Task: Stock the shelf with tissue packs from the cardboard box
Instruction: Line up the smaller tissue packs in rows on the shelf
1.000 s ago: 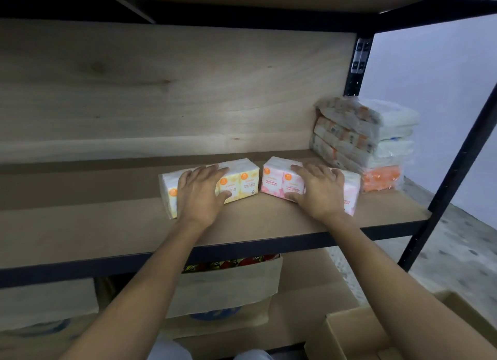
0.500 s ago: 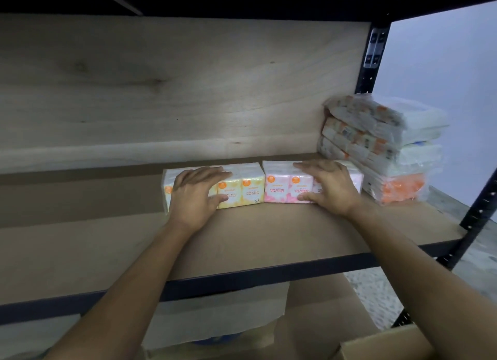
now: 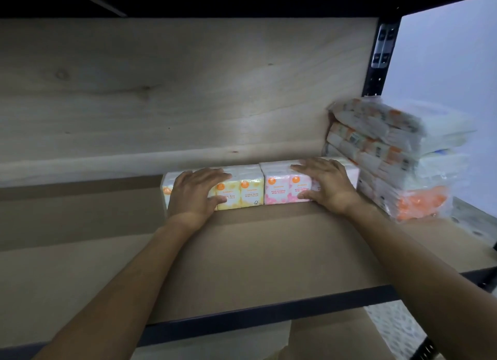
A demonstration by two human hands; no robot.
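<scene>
A yellow tissue pack (image 3: 246, 191) and a pink tissue pack (image 3: 279, 189) stand side by side, touching, at the back of the brown shelf board (image 3: 255, 252), against the wooden back panel. My left hand (image 3: 195, 194) lies over the yellow pack, fingers on its top, thumb on its front. My right hand (image 3: 326, 185) grips the pink pack the same way. The pink pack's right end meets a stack of clear-wrapped tissue packs (image 3: 398, 158). The cardboard box is out of view.
The black shelf upright (image 3: 379, 58) rises behind the stack at the right. The shelf's dark front rail (image 3: 269, 322) runs across below my forearms. Brown cardboard (image 3: 322, 341) shows under the shelf. Bare board lies left of the yellow pack.
Both hands have pushed the two packs back from mid-shelf to the rear panel and brought them together. The pink pack now sits against the wrapped stack. The view has moved closer.
</scene>
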